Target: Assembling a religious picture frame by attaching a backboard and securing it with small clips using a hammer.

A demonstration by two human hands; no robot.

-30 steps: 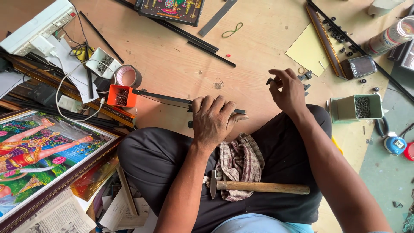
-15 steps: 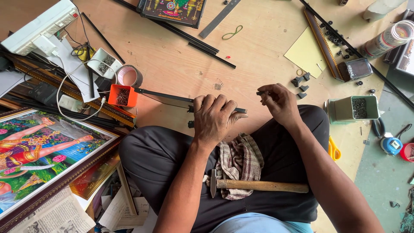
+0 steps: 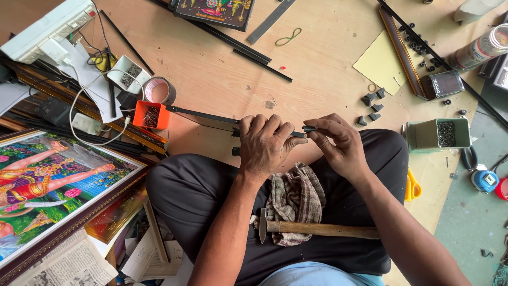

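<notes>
My left hand [image 3: 263, 144] grips the near end of a long thin black strip [image 3: 203, 115] that runs left toward an orange tray. My right hand [image 3: 341, 143] pinches a small black corner piece [image 3: 309, 128] at the strip's end, right beside the left fingertips. Both hands hover over my lap. A wooden-handled hammer [image 3: 317, 229] lies across my thighs on a checked cloth [image 3: 293, 198].
Several loose black corner pieces [image 3: 372, 103] lie on the wooden floor to the right, near a green tin of small nails [image 3: 438, 134]. An orange tray of nails [image 3: 151, 115], tape roll [image 3: 159, 90], framed picture [image 3: 50, 177], yellow scissors [image 3: 413, 186] and black strips [image 3: 254, 55] surround me.
My right hand came back from the loose black pieces on the right, carrying one, and now meets the left hand at the strip's end. The left hand stayed on the strip.
</notes>
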